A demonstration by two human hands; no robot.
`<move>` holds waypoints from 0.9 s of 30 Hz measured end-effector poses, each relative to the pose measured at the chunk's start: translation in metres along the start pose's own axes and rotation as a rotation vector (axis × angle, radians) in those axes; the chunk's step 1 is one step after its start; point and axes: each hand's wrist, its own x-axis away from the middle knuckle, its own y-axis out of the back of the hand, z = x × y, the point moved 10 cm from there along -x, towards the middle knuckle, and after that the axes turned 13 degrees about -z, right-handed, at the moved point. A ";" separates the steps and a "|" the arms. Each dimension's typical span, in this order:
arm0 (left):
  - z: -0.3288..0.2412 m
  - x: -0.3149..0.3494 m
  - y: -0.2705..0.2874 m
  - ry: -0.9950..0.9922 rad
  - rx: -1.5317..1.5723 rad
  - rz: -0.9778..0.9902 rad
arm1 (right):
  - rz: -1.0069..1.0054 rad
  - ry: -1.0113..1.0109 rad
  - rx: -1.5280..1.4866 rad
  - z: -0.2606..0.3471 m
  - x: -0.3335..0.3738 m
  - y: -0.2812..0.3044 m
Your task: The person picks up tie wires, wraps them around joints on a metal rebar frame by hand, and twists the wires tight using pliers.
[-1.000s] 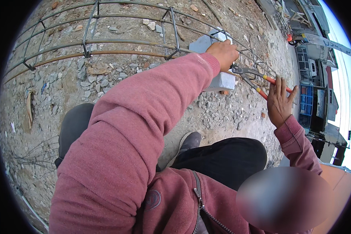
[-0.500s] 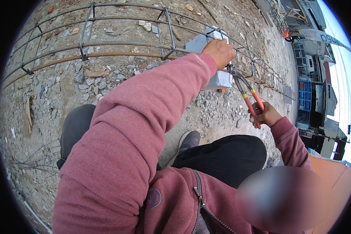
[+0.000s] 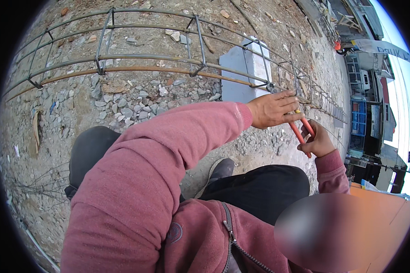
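My left hand (image 3: 274, 110) lies with fingers stretched out across the pincers, covering the middle of the tool. My right hand (image 3: 319, 140) is closed round the red handles of the pincers (image 3: 298, 133). The jaws reach past my left hand to the lower bars of a long rebar cage (image 3: 141, 68), beside one of its stirrups. Whether they grip a wire there is hard to make out. A pale grey block (image 3: 241, 93) stands at the cage just beyond my left hand, with bars running across it.
Loose gravel (image 3: 132, 107) and stones cover the dirt around the cage, which runs on to the far right. Thin wires (image 3: 41, 184) lie at the left. My shoe (image 3: 222, 169) is planted below the block. Buildings (image 3: 360, 118) line the right side.
My left hand has come off the cage by the block and moved down and right onto the pincers, its fingers now straightened. My right hand has shifted slightly down and right.
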 end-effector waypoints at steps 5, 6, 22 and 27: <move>0.011 -0.013 -0.060 0.480 0.195 0.134 | -0.605 0.414 0.930 0.030 0.022 0.005; 0.010 -0.013 -0.066 0.486 0.178 0.140 | -0.610 0.384 0.925 0.018 0.013 0.004; -0.014 -0.008 -0.050 0.213 0.076 -0.088 | 0.272 -0.277 -0.372 -0.040 -0.014 -0.025; 0.011 -0.034 -0.069 0.321 0.217 0.099 | -0.206 0.035 0.603 0.018 0.000 0.020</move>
